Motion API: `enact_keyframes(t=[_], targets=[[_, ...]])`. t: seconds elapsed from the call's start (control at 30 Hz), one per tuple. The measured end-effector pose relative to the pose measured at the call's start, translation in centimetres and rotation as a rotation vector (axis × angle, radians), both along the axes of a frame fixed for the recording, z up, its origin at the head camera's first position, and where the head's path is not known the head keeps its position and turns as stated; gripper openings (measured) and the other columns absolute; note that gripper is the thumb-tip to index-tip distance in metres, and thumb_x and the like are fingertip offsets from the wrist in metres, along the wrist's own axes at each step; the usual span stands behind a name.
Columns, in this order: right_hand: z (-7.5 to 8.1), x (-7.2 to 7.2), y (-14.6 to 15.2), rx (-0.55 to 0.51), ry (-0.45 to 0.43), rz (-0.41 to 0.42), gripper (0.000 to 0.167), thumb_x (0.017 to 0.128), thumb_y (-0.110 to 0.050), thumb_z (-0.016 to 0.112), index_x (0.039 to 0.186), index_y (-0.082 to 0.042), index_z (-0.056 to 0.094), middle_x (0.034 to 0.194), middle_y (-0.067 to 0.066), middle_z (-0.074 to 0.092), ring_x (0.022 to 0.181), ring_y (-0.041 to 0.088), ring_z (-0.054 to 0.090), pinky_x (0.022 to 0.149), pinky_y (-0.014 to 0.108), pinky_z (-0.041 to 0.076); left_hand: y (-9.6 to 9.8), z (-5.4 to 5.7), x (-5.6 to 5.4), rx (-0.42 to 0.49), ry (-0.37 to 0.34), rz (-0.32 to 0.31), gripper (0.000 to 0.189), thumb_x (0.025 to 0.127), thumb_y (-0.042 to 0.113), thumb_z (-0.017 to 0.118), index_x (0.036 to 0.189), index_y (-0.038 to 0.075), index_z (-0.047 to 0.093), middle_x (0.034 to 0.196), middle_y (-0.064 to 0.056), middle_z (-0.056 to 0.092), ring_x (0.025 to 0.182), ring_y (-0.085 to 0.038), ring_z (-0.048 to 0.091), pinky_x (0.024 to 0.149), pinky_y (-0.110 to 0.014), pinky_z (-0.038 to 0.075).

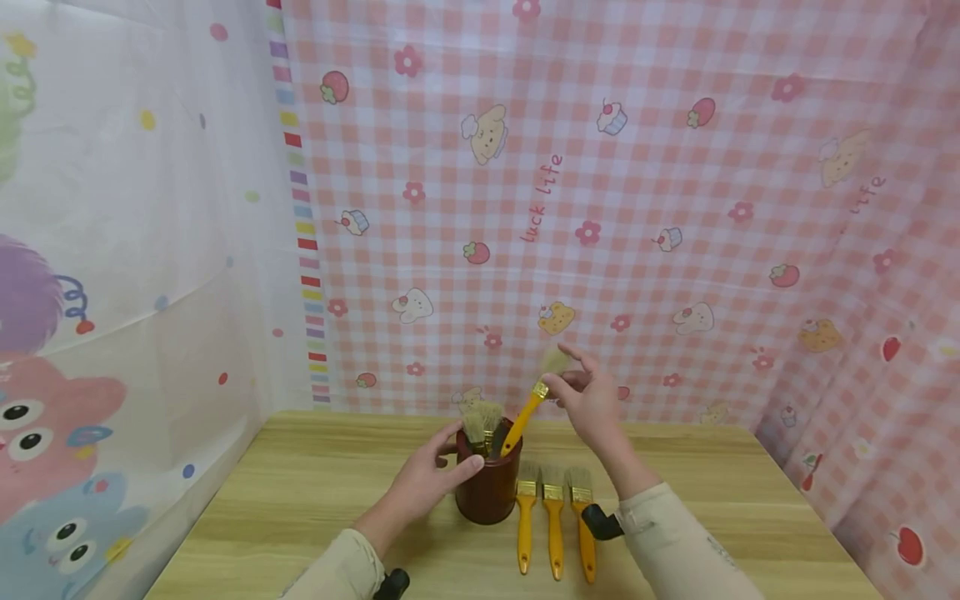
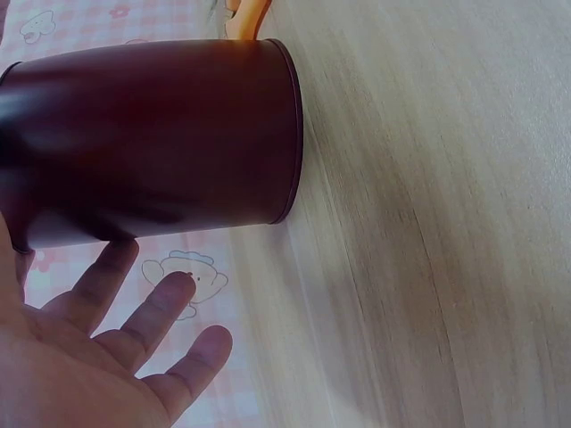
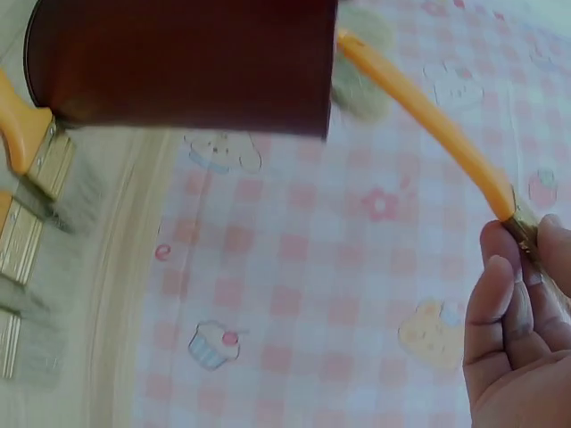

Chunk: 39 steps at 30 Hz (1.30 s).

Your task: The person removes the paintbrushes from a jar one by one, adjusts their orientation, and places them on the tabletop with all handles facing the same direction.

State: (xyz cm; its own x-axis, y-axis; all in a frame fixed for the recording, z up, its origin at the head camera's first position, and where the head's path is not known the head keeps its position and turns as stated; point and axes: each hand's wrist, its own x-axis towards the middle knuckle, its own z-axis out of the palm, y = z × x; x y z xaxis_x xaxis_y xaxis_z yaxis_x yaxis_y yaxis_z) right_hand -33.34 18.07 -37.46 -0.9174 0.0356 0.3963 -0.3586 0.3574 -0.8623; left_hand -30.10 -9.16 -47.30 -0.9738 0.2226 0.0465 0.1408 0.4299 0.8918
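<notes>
A dark red cylindrical cup (image 1: 486,497) stands upright on the table with bristle ends of paintbrushes (image 1: 482,421) showing above its rim. My left hand (image 1: 427,479) holds its left side near the top, thumb at the front rim; in the left wrist view the lower fingers (image 2: 153,312) spread loosely beside the wall. Right of the cup, my right hand (image 1: 594,402) pinches a yellow-handled paintbrush (image 1: 527,418) by its metal band. This brush slants bristles up, its handle end at the cup's mouth; how deep it reaches is hard to tell.
Three yellow-handled paintbrushes lie side by side right of the cup: a left one (image 1: 525,533), a middle one (image 1: 555,533) and a right one (image 1: 587,550). The wooden table (image 1: 300,492) ends at a pink checked curtain (image 1: 450,275) behind; a white curtain (image 1: 187,250) hangs left.
</notes>
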Motion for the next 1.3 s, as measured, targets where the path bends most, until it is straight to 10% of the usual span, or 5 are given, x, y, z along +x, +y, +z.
enact_keyframes(t=[0.5, 0.73, 1.3], targets=[[-1.0, -0.2, 7.2, 0.016, -0.258, -0.019, 0.063, 0.101, -0.035, 0.077, 0.159, -0.03, 0.054, 0.133, 0.022, 0.069, 0.081, 0.009, 0.058, 0.066, 0.029, 0.047, 0.0, -0.1, -0.1, 0.007, -0.003, -0.009, 0.079, 0.099, 0.061, 0.069, 0.167, 0.033, 0.039, 0.158, -0.018, 0.057, 0.138, -0.053, 0.057, 0.108, -0.069, 0.05], [-2.3, 0.0, 10.2, 0.14, -0.343, 0.028, 0.065, 0.103, -0.035, 0.075, 0.162, -0.025, 0.05, 0.164, 0.027, 0.045, 0.144, 0.041, 0.056, 0.106, 0.048, 0.057, 0.0, -0.1, -0.1, 0.005, -0.001, -0.007, 0.079, 0.1, 0.061, 0.069, 0.167, 0.032, 0.039, 0.159, -0.019, 0.056, 0.138, -0.052, 0.057, 0.109, -0.069, 0.049], [-6.6, 0.2, 14.8, 0.324, -0.512, 0.183, 0.064, 0.102, -0.03, 0.075, 0.159, -0.011, 0.053, 0.139, 0.023, 0.071, 0.132, 0.052, 0.063, 0.104, 0.069, 0.052, 0.1, -0.1, 0.2, 0.008, -0.002, 0.008, 0.078, 0.1, 0.06, 0.069, 0.166, 0.035, 0.038, 0.159, -0.016, 0.057, 0.139, -0.052, 0.056, 0.109, -0.069, 0.049]])
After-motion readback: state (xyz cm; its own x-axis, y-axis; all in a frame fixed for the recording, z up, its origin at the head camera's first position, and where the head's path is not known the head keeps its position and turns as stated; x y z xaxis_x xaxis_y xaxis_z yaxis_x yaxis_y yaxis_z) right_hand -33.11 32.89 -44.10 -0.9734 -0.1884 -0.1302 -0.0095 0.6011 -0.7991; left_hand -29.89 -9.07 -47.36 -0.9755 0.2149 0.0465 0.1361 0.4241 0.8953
